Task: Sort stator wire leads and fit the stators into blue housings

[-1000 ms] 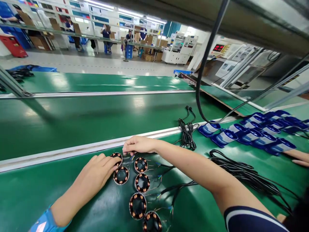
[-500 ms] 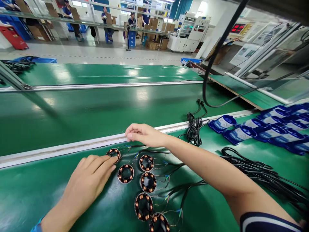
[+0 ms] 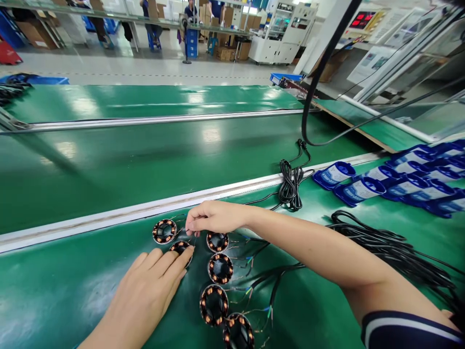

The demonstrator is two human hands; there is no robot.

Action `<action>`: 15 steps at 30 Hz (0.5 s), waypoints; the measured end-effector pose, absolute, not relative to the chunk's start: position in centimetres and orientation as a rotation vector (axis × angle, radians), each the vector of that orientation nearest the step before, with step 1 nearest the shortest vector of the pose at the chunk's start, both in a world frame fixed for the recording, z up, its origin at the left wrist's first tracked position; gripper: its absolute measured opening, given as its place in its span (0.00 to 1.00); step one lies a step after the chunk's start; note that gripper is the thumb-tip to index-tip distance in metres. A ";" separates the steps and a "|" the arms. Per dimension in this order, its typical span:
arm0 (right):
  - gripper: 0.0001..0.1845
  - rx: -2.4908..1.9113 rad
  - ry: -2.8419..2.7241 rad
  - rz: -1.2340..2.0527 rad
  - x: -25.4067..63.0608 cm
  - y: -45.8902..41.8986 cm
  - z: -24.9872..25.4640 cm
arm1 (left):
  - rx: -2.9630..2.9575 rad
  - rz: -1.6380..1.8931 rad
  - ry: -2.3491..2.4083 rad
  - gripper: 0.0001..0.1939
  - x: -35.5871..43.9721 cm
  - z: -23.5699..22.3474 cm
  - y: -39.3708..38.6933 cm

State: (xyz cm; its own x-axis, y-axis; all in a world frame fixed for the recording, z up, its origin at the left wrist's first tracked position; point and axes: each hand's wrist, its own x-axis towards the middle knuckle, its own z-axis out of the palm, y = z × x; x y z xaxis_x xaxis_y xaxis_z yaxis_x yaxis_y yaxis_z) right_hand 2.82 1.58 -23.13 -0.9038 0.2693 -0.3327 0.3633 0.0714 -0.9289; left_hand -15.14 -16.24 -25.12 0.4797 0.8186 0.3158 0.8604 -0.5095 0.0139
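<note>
Several round black motor stators with copper windings lie in a loose group on the green bench, the farthest one lying alone at the left. My left hand lies flat with its fingertips on a second stator, partly hiding it. My right hand reaches across and pinches thin wires just above that stator, beside a third one. More stators trail toward me, their coloured leads running right into a black cable bundle.
A tied black cord lies by the metal rail of the green conveyor. Blue-capped white spools lie in rows at the right. A thick black hose hangs overhead. People work at far benches.
My left hand slid from the farthest stator to the one nearer me. My right hand came down from the rail and closed on wires beside it. The view tilted downward slightly.
</note>
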 end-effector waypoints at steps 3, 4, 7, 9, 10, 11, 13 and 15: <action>0.10 0.888 2.064 -2.148 2.4 0.7 -23.8 | -2.642 -0.356 -1.457 0.20 -16.0 -25.0 -15.9; 0.10 0.924 2.060 -2.141 2.4 0.5 -23.8 | -2.651 -0.333 -1.460 0.21 -16.2 -24.9 -15.9; 0.08 0.893 2.313 -1.988 3.5 0.6 -23.1 | -2.675 -0.306 -1.467 0.21 -16.7 -24.8 -15.6; 0.11 0.844 2.620 -1.881 5.4 0.9 -21.6 | -2.690 -0.331 -1.478 0.19 -16.9 -24.6 -15.5; 0.12 0.845 2.760 -1.832 6.8 1.0 -20.6 | -2.687 -0.351 -1.501 0.17 -17.1 -24.5 -15.4; 0.12 0.881 2.870 -1.788 8.3 0.9 -19.5 | -2.669 -0.377 -1.534 0.16 -17.3 -24.4 -15.4; 0.12 1.063 3.013 -1.660 12.0 -0.1 -17.4 | -2.610 -0.437 -1.596 0.14 -18.1 -24.1 -15.3; 0.10 1.360 3.128 -1.434 16.0 -2.3 -15.9 | -2.530 -0.491 -1.638 0.15 -19.4 -23.8 -15.4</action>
State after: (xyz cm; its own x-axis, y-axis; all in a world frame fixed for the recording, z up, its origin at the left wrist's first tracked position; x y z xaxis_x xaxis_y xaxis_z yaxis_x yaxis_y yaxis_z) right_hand 16.01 -2.27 -15.95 -0.5982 0.7798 0.1846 0.3690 0.4726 -0.8003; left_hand -19.37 -15.42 -23.84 0.3739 0.8730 0.3131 0.9013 -0.4217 0.0993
